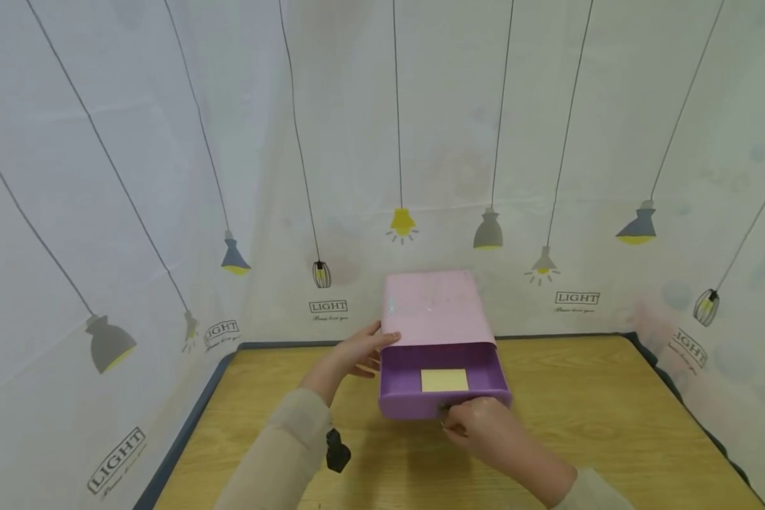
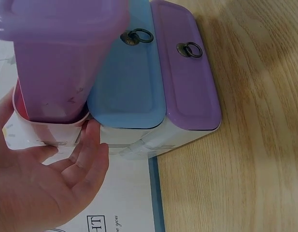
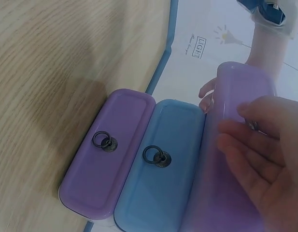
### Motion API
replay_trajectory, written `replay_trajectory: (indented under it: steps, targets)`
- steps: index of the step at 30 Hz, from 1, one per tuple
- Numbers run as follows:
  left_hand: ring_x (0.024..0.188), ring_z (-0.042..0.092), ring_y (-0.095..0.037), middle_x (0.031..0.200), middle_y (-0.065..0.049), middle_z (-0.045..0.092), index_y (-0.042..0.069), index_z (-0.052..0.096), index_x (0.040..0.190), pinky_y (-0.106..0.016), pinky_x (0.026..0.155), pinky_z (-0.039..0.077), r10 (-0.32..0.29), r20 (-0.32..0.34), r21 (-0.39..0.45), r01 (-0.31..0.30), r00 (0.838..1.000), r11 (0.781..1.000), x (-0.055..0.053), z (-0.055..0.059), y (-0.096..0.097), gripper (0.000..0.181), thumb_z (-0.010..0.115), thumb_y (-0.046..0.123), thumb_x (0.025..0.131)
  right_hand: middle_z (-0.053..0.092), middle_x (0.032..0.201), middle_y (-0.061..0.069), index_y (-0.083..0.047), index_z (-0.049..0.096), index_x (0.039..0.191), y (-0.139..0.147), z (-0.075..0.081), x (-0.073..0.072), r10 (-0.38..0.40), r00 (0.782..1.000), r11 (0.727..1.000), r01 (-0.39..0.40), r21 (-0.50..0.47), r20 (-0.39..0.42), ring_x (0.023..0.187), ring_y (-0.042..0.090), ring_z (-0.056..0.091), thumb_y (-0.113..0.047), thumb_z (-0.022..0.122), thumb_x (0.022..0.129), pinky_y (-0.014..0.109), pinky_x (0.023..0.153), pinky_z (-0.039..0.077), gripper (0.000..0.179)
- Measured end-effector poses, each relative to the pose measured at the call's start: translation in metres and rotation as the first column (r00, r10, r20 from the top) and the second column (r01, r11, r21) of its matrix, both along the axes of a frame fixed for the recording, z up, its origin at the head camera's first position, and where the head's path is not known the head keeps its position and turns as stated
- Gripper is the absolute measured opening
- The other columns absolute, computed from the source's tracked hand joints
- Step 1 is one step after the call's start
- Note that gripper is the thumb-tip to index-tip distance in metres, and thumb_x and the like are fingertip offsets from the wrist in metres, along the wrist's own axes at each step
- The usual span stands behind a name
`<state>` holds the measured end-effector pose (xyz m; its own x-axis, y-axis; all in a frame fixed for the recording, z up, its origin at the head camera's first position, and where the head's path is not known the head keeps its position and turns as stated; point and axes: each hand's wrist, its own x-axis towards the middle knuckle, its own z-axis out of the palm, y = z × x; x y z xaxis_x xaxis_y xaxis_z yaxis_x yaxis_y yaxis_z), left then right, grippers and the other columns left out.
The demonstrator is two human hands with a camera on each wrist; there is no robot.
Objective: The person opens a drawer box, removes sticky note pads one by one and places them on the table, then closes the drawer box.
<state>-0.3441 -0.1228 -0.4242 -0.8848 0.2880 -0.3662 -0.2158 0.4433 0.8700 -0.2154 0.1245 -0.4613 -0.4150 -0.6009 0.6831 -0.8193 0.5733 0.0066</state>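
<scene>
A small chest with a pink top (image 1: 436, 304) and white sides stands against the back wall. Its purple top drawer (image 1: 414, 405) is pulled well out, and inside lies a pale yellow paper block or note (image 1: 444, 380). My right hand (image 1: 484, 425) pinches the metal ring pull (image 3: 252, 124) on that drawer's front; the fingers partly hide it. At the chest's upper left edge, my left hand (image 1: 355, 352) rests with fairly straight fingers (image 2: 93, 137) against the casing. Under the top drawer are a blue drawer (image 2: 129, 82) and a purple one (image 2: 190, 82), both closed.
Ring pulls (image 3: 156, 157) hang on the lower drawer fronts. The chest stands on a wood-grain table (image 1: 580, 404) with a dark blue edge. A white curtain (image 1: 446, 142) printed with lamps surrounds it on the back and sides. A small black object (image 1: 338, 451) shows beside the left sleeve.
</scene>
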Motion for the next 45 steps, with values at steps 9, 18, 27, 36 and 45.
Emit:
replay_trajectory:
  steps: [9, 18, 27, 36, 45]
  targets:
    - [0.105, 0.062, -0.036, 0.117, -0.02, 0.061, 0.018, 0.013, 0.158, -0.051, 0.085, 0.052, -0.007, -0.004, 0.001, 0.007, 1.0, 1.0, -0.002, -0.003, 0.0, 0.097, 0.063, 0.06, 0.087, 0.058, 0.06, -0.015, -0.019, 0.065, 0.064, 0.0, -0.003, 0.011, 0.044, 0.999, 0.999, -0.044, 0.007, 0.016, 0.052, -0.007, 0.045, -0.001, 0.077, 0.064, 0.006, 0.048, 0.038, 0.022]
    - [0.102, 0.063, -0.034, 0.116, -0.019, 0.062, 0.017, 0.011, 0.158, -0.05, 0.084, 0.052, -0.01, -0.008, -0.002, 0.01, 1.0, 1.0, 0.0, -0.002, -0.002, 0.096, 0.062, 0.059, 0.088, 0.056, 0.059, -0.015, -0.021, 0.061, 0.065, 0.0, -0.011, 0.012, 0.028, 0.998, 0.999, -0.027, 0.028, -0.057, 0.049, -0.004, 0.047, -0.005, 0.08, 0.063, 0.009, 0.047, 0.039, 0.024]
    - [0.1, 0.063, -0.032, 0.116, -0.019, 0.062, 0.018, 0.013, 0.158, -0.05, 0.084, 0.052, -0.021, -0.003, 0.008, 0.021, 1.0, 1.0, 0.002, 0.0, -0.001, 0.094, 0.061, 0.058, 0.089, 0.052, 0.061, -0.016, -0.022, 0.055, 0.065, 0.001, -0.003, 0.019, 0.04, 0.996, 0.998, -0.037, 0.046, -0.084, 0.05, -0.003, 0.043, -0.006, 0.077, 0.063, 0.009, 0.046, 0.037, 0.027]
    - [0.099, 0.063, -0.032, 0.118, -0.019, 0.062, 0.019, 0.012, 0.158, -0.05, 0.085, 0.052, -0.015, -0.013, 0.009, 0.015, 1.0, 1.0, 0.002, 0.001, 0.0, 0.092, 0.06, 0.057, 0.09, 0.064, 0.069, -0.015, -0.021, 0.067, 0.074, 0.006, 0.036, 0.025, 0.089, 0.996, 0.995, -0.088, 0.041, -0.014, 0.058, -0.003, 0.057, -0.011, 0.083, 0.063, 0.012, 0.052, 0.045, 0.022]
    - [0.102, 0.063, -0.033, 0.121, -0.021, 0.06, 0.018, 0.011, 0.158, -0.051, 0.085, 0.052, -0.023, -0.012, 0.007, 0.023, 1.0, 1.0, 0.003, 0.001, 0.0, 0.094, 0.06, 0.058, 0.089, 0.069, 0.08, -0.007, -0.011, 0.073, 0.088, 0.017, 0.079, 0.011, 0.008, 0.94, 0.995, -0.042, 0.093, 0.34, 0.068, 0.004, 0.063, -0.008, 0.077, 0.078, 0.019, 0.061, 0.051, 0.01]
